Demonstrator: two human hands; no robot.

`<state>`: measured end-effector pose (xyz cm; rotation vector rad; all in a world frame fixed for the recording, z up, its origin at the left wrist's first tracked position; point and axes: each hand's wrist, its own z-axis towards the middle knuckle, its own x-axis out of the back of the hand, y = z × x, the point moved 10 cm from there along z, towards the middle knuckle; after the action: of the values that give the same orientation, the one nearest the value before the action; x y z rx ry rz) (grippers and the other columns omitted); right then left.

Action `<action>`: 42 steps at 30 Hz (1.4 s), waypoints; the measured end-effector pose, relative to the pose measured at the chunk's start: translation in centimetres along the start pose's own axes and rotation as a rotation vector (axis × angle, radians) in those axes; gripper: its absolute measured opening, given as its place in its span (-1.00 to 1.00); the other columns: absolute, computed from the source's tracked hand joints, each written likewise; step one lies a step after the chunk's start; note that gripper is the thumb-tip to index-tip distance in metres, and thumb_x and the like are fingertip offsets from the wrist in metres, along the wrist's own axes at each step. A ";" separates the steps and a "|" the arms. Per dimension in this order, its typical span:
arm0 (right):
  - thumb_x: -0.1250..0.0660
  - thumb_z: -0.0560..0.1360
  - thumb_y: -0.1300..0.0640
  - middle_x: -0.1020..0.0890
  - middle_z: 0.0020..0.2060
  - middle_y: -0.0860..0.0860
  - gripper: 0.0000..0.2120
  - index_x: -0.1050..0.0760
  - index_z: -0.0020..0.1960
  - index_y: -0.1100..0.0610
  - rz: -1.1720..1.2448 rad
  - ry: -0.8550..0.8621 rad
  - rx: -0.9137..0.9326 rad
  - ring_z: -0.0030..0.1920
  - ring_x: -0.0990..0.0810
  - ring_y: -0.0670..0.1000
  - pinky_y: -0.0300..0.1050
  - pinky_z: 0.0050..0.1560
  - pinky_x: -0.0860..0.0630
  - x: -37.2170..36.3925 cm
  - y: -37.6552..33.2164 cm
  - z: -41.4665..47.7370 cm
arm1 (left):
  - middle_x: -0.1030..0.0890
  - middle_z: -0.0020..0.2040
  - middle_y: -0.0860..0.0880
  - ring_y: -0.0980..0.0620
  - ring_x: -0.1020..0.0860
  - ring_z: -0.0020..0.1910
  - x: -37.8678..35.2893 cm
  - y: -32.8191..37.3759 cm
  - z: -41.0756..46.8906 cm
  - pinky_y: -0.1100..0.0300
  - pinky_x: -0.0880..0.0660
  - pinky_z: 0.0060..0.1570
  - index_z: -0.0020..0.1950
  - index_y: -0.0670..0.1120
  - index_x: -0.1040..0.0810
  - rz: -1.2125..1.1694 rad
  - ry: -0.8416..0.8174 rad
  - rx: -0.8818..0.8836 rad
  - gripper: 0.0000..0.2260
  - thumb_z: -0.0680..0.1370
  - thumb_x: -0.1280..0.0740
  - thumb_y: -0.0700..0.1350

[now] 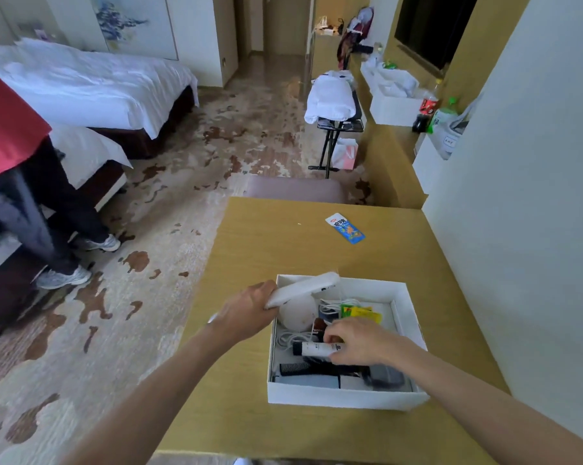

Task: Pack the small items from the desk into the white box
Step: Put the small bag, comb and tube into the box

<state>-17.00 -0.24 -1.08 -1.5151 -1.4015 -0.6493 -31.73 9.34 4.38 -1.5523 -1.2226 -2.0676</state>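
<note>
The white box (337,397) stands on the yellow desk (266,246), holding cables, a black comb (296,368), a pale ball (298,313), yellow sachets (360,313) and dark items. My left hand (246,313) grips a long white flat object (301,288) over the box's far left corner. My right hand (360,340) is inside the box, fingers closed on a white tube with a black cap (313,349). A blue snack packet (345,228) lies alone on the desk beyond the box.
A wall runs along the desk's right side. A padded chair back (293,189) sits at the desk's far edge. A person in a red top (11,129) stands at the left beside the beds. Bottles and white boxes sit on the far counter (397,109).
</note>
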 end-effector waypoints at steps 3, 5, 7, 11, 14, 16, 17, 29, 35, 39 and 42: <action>-0.38 0.45 -0.03 -0.57 -0.12 -0.22 -0.80 -0.58 0.06 -0.04 0.325 0.084 -0.110 -0.09 -0.56 -0.09 -0.31 -0.20 -0.43 1.1 2.2 -0.8 | -0.55 -0.09 -0.03 -0.01 -0.44 -0.29 0.0 0.4 0.6 0.16 -0.29 -0.39 0.08 -0.09 -0.42 0.016 -0.026 -0.047 -0.82 0.52 -0.27 -0.07; -0.38 0.48 0.00 -0.61 -0.13 -0.21 -0.90 -0.61 -0.02 -0.06 0.505 0.203 -0.161 -0.12 -0.59 -0.10 -0.32 -0.16 -0.47 2.9 3.8 -2.0 | -0.57 -0.04 -0.02 0.02 -0.44 -0.28 0.1 1.1 1.0 0.19 -0.26 -0.43 0.15 -0.05 -0.41 0.003 -0.036 -0.087 -0.78 0.52 -0.27 -0.07; -0.36 0.52 0.06 -0.65 -0.12 -0.16 -0.92 -0.63 -0.03 -0.01 0.631 0.330 -0.191 -0.18 -0.60 -0.12 -0.26 -0.14 -0.50 4.9 5.2 -3.3 | -0.57 0.01 -0.02 0.01 -0.46 -0.26 0.0 2.0 1.5 0.21 -0.26 -0.45 0.20 -0.03 -0.39 0.001 -0.056 -0.117 -0.73 0.51 -0.27 -0.09; -0.23 0.58 0.21 -0.66 -0.09 -0.07 -0.82 -0.58 0.09 0.07 0.902 0.589 -0.259 -0.24 -0.59 -0.21 -0.39 -0.25 -0.44 8.1 7.7 -5.8 | -0.55 0.14 -0.03 -0.11 -0.55 -0.08 -1.6 4.3 2.2 0.09 -0.46 -0.25 0.26 0.00 -0.33 0.109 -0.136 -0.166 -0.64 0.49 -0.30 -0.11; -0.07 0.65 0.17 -0.60 0.11 -0.03 -0.72 -0.49 0.24 0.07 0.991 0.657 -0.227 0.04 -0.55 -0.14 -0.39 -0.13 -0.43 9.5 7.9 -6.6 | -0.56 0.17 -0.04 -0.12 -0.55 0.02 -2.6 6.4 2.9 0.07 -0.46 -0.15 0.28 -0.03 -0.36 0.140 -0.150 -0.223 -0.65 0.52 -0.27 -0.02; -0.10 0.64 -0.04 -0.56 0.16 -0.12 -0.70 -0.47 0.28 -0.01 0.841 0.572 -0.183 0.16 -0.50 -0.19 -0.33 0.05 -0.39 9.6 7.2 -6.5 | -0.56 0.17 -0.06 -0.11 -0.54 0.08 -3.5 7.6 3.4 0.05 -0.42 -0.10 0.30 -0.06 -0.36 0.208 -0.167 -0.270 -0.66 0.55 -0.22 -0.02; -0.16 0.59 -0.15 -0.55 0.16 -0.17 -0.66 -0.47 0.28 -0.05 0.713 0.502 -0.171 0.18 -0.49 -0.22 -0.30 0.13 -0.37 9.3 6.8 -6.4 | -0.55 0.18 -0.06 -0.10 -0.53 0.11 -3.9 8.0 3.6 0.05 -0.42 -0.07 0.30 -0.06 -0.35 0.235 -0.183 -0.279 -0.67 0.56 -0.21 -0.02; -0.18 0.57 -0.20 -0.48 -0.08 0.01 -0.63 -0.42 0.08 0.11 0.292 -0.112 -0.051 -0.11 -0.45 0.01 -0.03 -0.03 -0.41 0.4 4.2 -5.8 | -0.51 0.18 0.11 0.12 -0.48 0.12 -9.9 10.0 0.1 0.23 -0.43 0.09 0.30 0.08 -0.39 -0.222 -0.703 -0.222 -0.62 0.56 -0.18 0.22; -0.25 0.57 0.10 -0.51 -0.06 -0.04 -0.81 -0.54 0.11 0.14 0.269 -0.177 0.032 -0.12 -0.45 -0.14 -0.31 -0.08 -0.38 -1.5 4.3 -6.4 | -0.57 0.16 0.13 0.22 -0.46 -0.10 -9.8 7.3 -1.1 0.36 -0.39 -0.14 0.27 0.07 -0.47 -0.111 -0.663 -0.222 -0.74 0.58 -0.24 0.01; -0.38 0.46 0.07 -0.59 -0.14 -0.17 -0.87 -0.61 0.00 0.05 0.340 -0.203 0.015 -0.21 -0.51 -0.25 -0.37 -0.22 -0.38 -2.3 4.9 -5.8 | -0.61 0.10 0.13 0.23 -0.46 -0.14 -9.5 7.3 -1.2 0.22 -0.46 -0.12 0.21 0.10 -0.51 -0.014 -0.631 -0.247 -0.75 0.53 -0.31 0.01; -0.42 0.41 0.13 -0.66 -0.18 -0.15 -0.91 -0.62 -0.08 0.01 0.338 -0.253 0.014 -0.20 -0.58 -0.23 -0.29 -0.18 -0.51 -3.6 4.7 -5.1 | -0.64 0.06 0.13 0.23 -0.47 -0.16 -8.9 7.5 -0.6 0.20 -0.48 -0.13 0.15 0.10 -0.55 0.011 -0.562 -0.237 -0.80 0.55 -0.24 0.02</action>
<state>-12.17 -6.02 -3.39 -1.8173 -1.2848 -0.2460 -23.80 2.07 -0.18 -2.3543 -1.1492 -1.8813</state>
